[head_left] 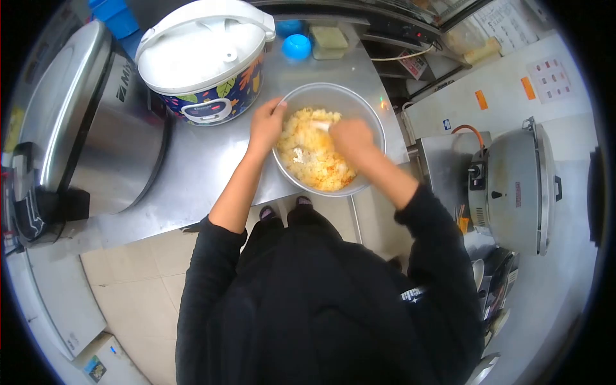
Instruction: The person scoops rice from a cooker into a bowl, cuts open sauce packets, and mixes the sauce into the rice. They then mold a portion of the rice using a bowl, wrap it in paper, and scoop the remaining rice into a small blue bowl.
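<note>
A round metal bowl [374, 106] holds yellowish rice [301, 128], with an orange-red patch on the near right side. My left hand [264, 126] grips the bowl's left rim, thumb on top. Over the right half of the bowl, my right hand [353, 138] is closed around a white paddle-like utensil [323, 126]. Motion blurs this hand and the utensil, and most of the utensil is hidden by the fingers and the rice.
The steel table [212, 154] also bears a patterned rice cooker [205, 70], a large steel cooker [96, 128], a blue cup [296, 47] and a translucent food container [328, 40]. A grey lidded appliance [516, 186] stands at the right. Tiled floor [135, 276] shows below.
</note>
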`<state>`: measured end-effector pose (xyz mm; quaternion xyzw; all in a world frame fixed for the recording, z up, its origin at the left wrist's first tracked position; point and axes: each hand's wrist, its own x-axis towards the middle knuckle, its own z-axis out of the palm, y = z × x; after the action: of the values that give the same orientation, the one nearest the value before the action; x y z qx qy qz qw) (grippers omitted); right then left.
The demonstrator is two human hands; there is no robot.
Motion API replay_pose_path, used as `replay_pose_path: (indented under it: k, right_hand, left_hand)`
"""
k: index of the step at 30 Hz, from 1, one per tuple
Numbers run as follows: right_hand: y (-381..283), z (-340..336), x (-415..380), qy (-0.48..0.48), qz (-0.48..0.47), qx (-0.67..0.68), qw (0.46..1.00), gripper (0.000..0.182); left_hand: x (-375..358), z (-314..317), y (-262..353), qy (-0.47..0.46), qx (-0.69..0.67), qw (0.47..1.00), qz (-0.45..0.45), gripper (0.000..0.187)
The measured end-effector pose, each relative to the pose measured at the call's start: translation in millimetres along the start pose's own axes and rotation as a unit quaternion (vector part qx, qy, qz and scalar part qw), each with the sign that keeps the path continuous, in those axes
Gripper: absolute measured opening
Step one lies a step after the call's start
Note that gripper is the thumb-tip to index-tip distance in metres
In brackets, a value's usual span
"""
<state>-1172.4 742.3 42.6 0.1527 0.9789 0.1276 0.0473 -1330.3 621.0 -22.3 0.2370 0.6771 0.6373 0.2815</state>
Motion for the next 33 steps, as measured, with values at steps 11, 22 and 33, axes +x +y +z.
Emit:
replay_pose_path:
  k: [11,22,33]
  right_hand:
    - [-18.8,-30.7,-37.7,-0.040,-0.027,0.039,0.998,0.012]
    - [6.8,-52.3,-29.7,-0.018,0.025,0.112,0.993,0.014]
    - [-12.2,13.4,-13.7,-0.056,0.037,0.161,0.985,0.015]
  left_hand:
    - [6.1,-25.2,18.6,-0.059,0.100,0.993,-0.014,0.035]
    - [15.1,-13.2,20.3,-0.054,0.131,0.988,0.062,0.035]
    - [20.3,-13.1,16.2,-0.062,0.112,0.990,0.057,0.035]
